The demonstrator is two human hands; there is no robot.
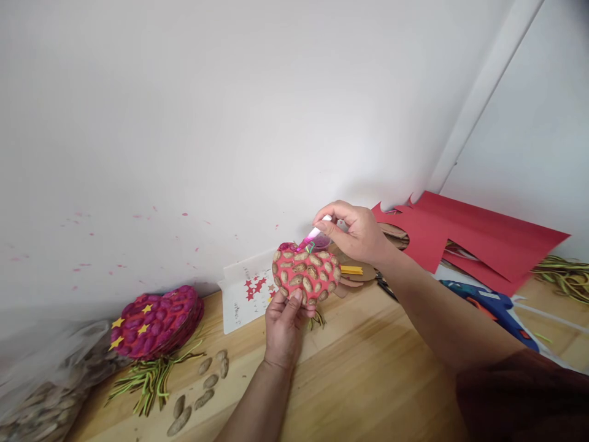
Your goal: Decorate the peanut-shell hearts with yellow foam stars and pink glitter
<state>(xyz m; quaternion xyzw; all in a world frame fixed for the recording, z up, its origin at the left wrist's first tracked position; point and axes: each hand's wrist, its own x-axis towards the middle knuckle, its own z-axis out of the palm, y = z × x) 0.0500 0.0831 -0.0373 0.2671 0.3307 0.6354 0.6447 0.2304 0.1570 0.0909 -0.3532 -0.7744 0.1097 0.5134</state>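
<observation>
Hands: both busy, left hand (284, 319) pinching the peanut-covered red disc (306, 270) at its 6 o'clock edge, right hand (354, 230) up at 2 o'clock, fingers closed round a white-handled paintbrush (317, 232).
Peanut disc: held up over the worktop (368, 362), and it's the centre of my clock. Mostly bare brown shells on red, some magenta ones around 11, tiny green loop (311, 247) near 12.
Brush: bristles soaked pink, pointing down-left at the disc's top rim. Touching or a hair off, can't tell.
Magenta stack: finished-looking pile of peanut discs (156, 325) between 8 and 9 o'clock, yellow stars (143, 328) on top, green yarn fringe (145, 380) poking out below.
Loose peanuts: a handful of shells (210, 380) lying around 8.
Bag: clear plastic bag (41, 399) with peanuts inside, also 8ish but way further out.
Star sheet: white paper (239, 312) just beside the disc, 8 to 9, with little red stars (255, 287) on it.
Right side: cut-up red cardstock (478, 239) near 3 o'clock, what looks like a blue glue gun (488, 304) slightly below.
Wall: white wall (230, 123) at 12, pink splatters toward 9 and 10.
</observation>
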